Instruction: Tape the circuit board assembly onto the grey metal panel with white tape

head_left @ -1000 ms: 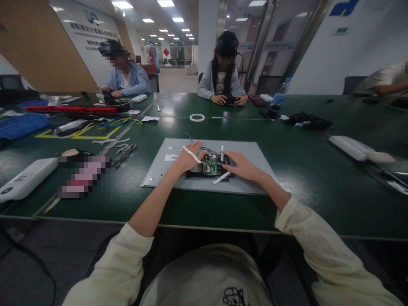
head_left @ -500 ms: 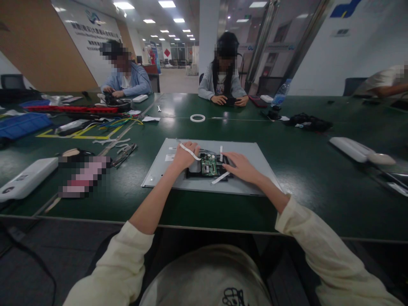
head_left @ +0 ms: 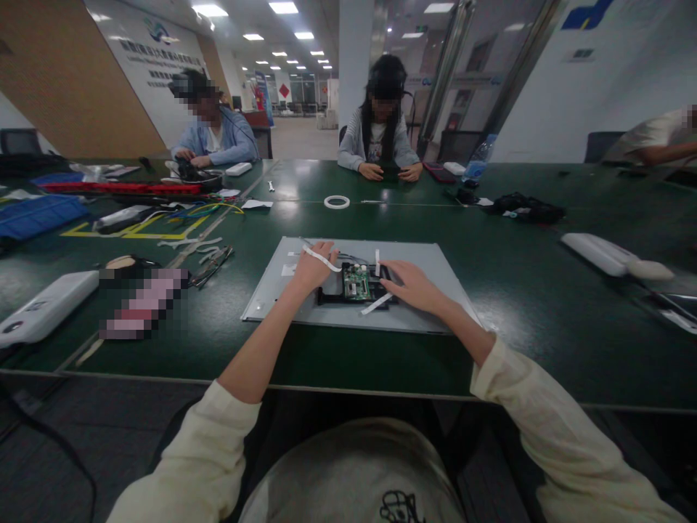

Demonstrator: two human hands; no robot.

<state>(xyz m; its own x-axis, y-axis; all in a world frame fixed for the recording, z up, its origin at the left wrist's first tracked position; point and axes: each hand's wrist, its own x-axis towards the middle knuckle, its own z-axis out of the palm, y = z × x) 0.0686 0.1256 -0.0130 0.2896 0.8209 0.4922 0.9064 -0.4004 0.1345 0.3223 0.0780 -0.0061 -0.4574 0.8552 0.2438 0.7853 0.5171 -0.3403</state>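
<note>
A green circuit board (head_left: 357, 282) sits in a black plastic frame (head_left: 329, 297) on a grey metal panel (head_left: 266, 294), which lies flat on the table. My left hand (head_left: 314, 270) is at the board's upper left, its fingers curled and closed; what they grip is hidden. Across its knuckles runs a white tape strip (head_left: 321, 257). On the other side, my right hand (head_left: 412, 285) rests at the frame's right edge, fingers stretched forward with thumb and index apart. Two short tape strips lie nearby: one upright (head_left: 377, 262), one slanted (head_left: 376, 304). Thin dark cables run behind the board.
Past the panel lies a white tape roll (head_left: 337, 202) on the green table (head_left: 435, 367). On the left are a white device (head_left: 46, 305), a pink object (head_left: 147, 301) and a blue tray (head_left: 41, 216). A white device (head_left: 593, 254) is on the right. People sit across the table.
My left hand has shifted very slightly to the left with the tape strip across it. My right hand stays at the frame's edge. The board and panel look unmoved.
</note>
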